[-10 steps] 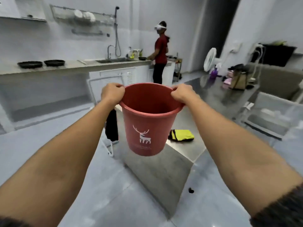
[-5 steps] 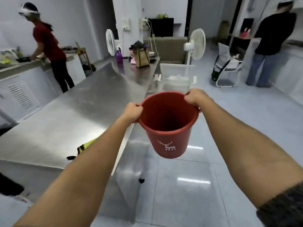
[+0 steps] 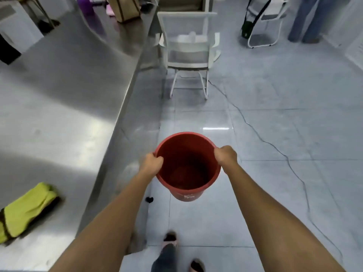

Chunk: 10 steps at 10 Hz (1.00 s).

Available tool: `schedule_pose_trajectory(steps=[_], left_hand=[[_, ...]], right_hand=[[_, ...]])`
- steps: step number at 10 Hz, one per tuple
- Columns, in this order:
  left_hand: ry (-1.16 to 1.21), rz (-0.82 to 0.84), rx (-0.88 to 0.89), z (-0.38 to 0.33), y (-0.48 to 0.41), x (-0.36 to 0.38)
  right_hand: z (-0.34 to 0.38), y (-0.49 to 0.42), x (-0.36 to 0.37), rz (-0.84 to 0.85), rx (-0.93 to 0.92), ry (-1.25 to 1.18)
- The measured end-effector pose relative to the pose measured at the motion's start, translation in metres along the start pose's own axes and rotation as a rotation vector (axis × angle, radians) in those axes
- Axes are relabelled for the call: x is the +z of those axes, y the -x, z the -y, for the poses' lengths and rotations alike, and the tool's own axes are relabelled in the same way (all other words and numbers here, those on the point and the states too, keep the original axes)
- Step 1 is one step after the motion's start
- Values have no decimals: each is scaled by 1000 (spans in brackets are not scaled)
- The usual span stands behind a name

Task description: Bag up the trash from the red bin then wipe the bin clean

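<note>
The red bin (image 3: pixel 187 169) hangs upright above the tiled floor, just right of the steel table's edge. I look down into it and its inside appears bare and dark. My left hand (image 3: pixel 151 163) grips the rim on the left side. My right hand (image 3: pixel 225 155) grips the rim on the right side. A folded yellow-green cloth (image 3: pixel 25 209) lies on the table at the lower left, well apart from the bin.
The steel table (image 3: pixel 59 107) fills the left. A white chair (image 3: pixel 189 54) stands ahead by the table's end; a second chair (image 3: pixel 263 22) and a person's legs (image 3: pixel 308 18) are farther right. A thin cable (image 3: pixel 275 146) crosses the floor. A small dark object (image 3: pixel 149 199) lies near my feet.
The bin has come down lower and closer to the floor, and my view has tilted downward. Both hands keep their hold on the rim.
</note>
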<state>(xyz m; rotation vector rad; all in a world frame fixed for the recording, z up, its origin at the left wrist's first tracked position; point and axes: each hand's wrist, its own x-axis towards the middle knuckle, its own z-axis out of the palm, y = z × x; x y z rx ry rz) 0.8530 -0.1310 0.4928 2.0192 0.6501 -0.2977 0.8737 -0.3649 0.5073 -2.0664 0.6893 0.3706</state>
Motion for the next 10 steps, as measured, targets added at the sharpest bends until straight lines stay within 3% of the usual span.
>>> schedule_pose_trajectory(steps=[2,4,5,7,8,10], left_hand=[[30,-29,-101,75,-134,78],[-11,-19,-95,181,-258,159],[16,35,-178,224,-302,194],[149,181,-321,289,-338,223],[139,141,-247,303,-339,229],[-292,64,-92,262,-309,217]], right_hand=[[-67,-122,103,120,114,-236],[-151,-239,218,205,82,-224],[-187,-281,258,199,30,-182],[-236,-320,302,232,-44,-146],[-248,-327,312,216,-51,-182],[-217,-306,294,130,-52,127]])
